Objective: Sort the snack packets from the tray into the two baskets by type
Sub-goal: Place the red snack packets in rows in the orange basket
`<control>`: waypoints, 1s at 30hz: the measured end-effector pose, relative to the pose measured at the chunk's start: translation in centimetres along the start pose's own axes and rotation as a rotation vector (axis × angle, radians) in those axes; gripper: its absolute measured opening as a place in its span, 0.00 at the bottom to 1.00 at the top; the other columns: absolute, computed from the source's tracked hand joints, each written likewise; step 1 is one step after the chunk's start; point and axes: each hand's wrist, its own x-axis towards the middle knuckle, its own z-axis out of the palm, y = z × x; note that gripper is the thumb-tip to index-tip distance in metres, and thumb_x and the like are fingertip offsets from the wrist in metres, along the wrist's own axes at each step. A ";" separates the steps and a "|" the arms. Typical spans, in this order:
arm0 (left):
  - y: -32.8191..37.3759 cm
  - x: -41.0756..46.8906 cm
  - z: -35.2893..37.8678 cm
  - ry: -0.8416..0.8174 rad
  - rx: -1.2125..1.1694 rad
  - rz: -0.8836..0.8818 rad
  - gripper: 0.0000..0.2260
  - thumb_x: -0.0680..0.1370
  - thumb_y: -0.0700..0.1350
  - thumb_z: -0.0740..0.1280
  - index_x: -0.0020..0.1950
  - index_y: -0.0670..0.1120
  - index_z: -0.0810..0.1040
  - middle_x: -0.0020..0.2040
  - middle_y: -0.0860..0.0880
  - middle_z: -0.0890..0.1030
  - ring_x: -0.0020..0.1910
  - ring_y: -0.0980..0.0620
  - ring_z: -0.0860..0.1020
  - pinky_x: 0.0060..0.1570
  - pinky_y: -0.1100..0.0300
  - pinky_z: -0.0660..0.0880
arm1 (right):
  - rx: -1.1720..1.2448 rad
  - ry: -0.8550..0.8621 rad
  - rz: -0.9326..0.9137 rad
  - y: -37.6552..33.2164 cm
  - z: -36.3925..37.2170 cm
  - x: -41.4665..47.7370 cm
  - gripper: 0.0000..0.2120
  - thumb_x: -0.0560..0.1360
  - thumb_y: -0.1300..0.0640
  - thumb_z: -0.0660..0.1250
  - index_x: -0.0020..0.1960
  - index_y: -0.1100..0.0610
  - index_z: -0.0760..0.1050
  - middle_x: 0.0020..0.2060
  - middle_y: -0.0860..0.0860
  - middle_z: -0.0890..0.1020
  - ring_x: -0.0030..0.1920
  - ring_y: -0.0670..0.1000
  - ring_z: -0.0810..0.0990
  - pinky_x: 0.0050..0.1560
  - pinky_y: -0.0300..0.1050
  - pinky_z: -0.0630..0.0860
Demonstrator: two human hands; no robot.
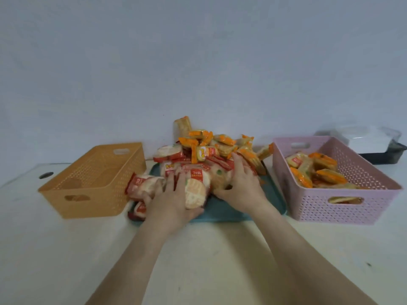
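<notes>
A teal tray [231,213] in the middle holds a heap of snack packets: red-and-white round ones [169,153] at the front left, orange-edged ones [222,143] at the back. My left hand [174,201] grips a red-and-white packet [195,194] at the tray's front. My right hand [240,186] lies on the heap, fingers curled around another pale packet [220,176]. The orange basket [92,183] stands left of the tray; I cannot make out what is in it. The pink basket [337,208] on the right holds several orange-edged packets [319,170].
Some red-and-white packets [141,183] spill over the tray's left edge against the orange basket. A black tray with a white box [374,146] sits behind the pink basket. A wall runs close behind the table. A round hole [45,175] marks the tabletop at far left.
</notes>
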 end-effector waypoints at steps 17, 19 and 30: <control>1.3 0.5 -2.4 0.365 -0.722 0.203 0.26 0.71 0.31 0.68 0.64 0.55 0.77 0.57 0.60 0.75 0.57 0.61 0.71 0.50 0.75 0.66 | 0.080 0.167 -0.068 -0.3 -4.5 1.5 0.19 0.71 0.39 0.70 0.40 0.56 0.76 0.32 0.48 0.78 0.36 0.52 0.77 0.37 0.49 0.72; 1.6 0.5 -2.6 0.231 -0.635 0.272 0.23 0.72 0.36 0.69 0.64 0.55 0.77 0.59 0.59 0.75 0.59 0.59 0.71 0.53 0.71 0.69 | 0.079 0.050 -0.083 -0.5 -4.2 1.1 0.23 0.73 0.39 0.68 0.47 0.61 0.80 0.36 0.51 0.80 0.42 0.56 0.79 0.43 0.51 0.74; 2.1 3.0 -2.5 0.133 -0.179 0.300 0.39 0.70 0.54 0.75 0.76 0.57 0.58 0.66 0.52 0.69 0.68 0.47 0.63 0.69 0.48 0.62 | -0.096 -0.054 -0.180 -0.5 -6.8 0.7 0.08 0.71 0.61 0.66 0.37 0.53 0.69 0.32 0.47 0.73 0.35 0.48 0.73 0.33 0.41 0.67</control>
